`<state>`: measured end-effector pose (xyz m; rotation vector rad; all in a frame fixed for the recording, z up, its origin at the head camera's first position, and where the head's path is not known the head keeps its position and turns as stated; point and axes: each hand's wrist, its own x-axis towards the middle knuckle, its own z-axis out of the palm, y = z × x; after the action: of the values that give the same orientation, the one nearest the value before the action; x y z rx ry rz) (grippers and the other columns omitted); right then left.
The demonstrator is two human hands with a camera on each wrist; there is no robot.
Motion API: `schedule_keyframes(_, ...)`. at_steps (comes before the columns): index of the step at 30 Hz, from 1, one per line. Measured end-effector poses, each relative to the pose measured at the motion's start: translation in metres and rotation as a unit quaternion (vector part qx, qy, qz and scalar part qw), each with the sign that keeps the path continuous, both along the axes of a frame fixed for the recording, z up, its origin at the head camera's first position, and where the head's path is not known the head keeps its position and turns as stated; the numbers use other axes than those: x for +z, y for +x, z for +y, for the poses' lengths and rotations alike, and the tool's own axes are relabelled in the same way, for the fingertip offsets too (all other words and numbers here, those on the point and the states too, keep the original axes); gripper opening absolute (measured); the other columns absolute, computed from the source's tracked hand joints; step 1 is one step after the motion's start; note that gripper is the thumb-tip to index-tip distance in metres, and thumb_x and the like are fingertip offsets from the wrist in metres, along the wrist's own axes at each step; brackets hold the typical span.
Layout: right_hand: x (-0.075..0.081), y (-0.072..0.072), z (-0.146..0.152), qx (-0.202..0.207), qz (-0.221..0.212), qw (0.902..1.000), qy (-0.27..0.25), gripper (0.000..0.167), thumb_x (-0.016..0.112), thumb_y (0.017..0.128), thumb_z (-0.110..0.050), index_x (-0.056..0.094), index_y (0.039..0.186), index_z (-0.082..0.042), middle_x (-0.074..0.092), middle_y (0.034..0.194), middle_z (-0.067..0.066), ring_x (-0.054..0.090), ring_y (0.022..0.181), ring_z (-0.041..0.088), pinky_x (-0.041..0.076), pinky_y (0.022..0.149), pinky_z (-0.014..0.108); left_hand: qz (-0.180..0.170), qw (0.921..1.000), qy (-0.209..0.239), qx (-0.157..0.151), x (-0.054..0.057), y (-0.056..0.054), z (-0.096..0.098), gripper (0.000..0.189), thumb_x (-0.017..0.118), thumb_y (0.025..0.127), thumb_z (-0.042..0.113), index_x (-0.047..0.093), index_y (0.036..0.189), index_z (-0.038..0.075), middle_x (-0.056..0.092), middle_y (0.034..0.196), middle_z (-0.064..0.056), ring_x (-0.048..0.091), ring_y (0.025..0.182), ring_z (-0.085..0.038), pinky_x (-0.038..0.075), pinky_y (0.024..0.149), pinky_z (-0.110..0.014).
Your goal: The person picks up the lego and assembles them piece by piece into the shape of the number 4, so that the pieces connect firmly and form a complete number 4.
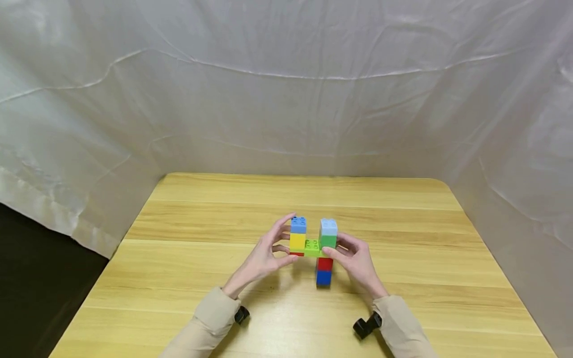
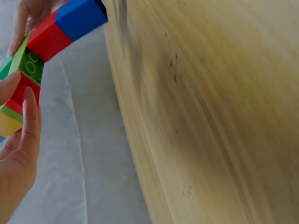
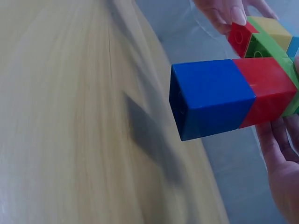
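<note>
A structure of toy building bricks is held above the table, with a long light green brick (image 1: pixel 312 247) as its bridge. On the bridge's left end stand a yellow brick (image 1: pixel 297 241) and a blue brick (image 1: pixel 298 226); its right end carries a green brick (image 1: pixel 329 241) and a light blue one (image 1: pixel 329 228). Below the right end hang a red brick (image 1: pixel 325 263) and a dark blue brick (image 3: pixel 210 98). My left hand (image 1: pixel 266 256) pinches a small red brick (image 2: pixel 21 91) under the left end. My right hand (image 1: pixel 358 258) grips the structure's right side, thumb at the bridge.
The wooden table (image 1: pixel 215 214) lies beneath, with the structure's shadow on it. Pale cloth (image 1: pixel 286 109) hangs behind and along the sides. A black device (image 1: pixel 368 325) is strapped at the right wrist, another (image 1: pixel 241 314) at the left.
</note>
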<state>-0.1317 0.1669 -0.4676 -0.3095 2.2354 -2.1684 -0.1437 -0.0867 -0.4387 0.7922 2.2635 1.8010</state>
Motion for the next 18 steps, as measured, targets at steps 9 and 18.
schedule_keyframes(9,0.0049,-0.0026,-0.0062,-0.027,-0.017,0.9992,0.026,0.042,0.072,0.090,-0.003,0.060,0.127,0.013,0.069,0.097,-0.002,0.067,0.090,0.004,0.060,0.083,0.018,0.009,0.9998,0.005,0.015,-0.0004,-0.0055,0.0004,0.096,0.085,0.077,0.001,0.034,0.155,0.023,0.046,0.147,-0.016,0.062,0.086,-0.020,0.062,0.077,-0.032)
schedule_keyframes(18,0.0103,-0.0016,-0.0021,0.004,-0.038,0.9983,0.044,0.049,0.062,0.098,-0.008,0.048,0.138,0.015,0.067,0.109,0.012,0.067,0.092,0.003,0.058,0.084,0.017,-0.014,0.9996,0.017,0.019,0.0029,-0.0064,-0.0054,0.092,0.085,0.078,0.004,0.037,0.154,0.023,0.044,0.152,-0.011,0.067,0.082,-0.018,0.061,0.077,-0.026)
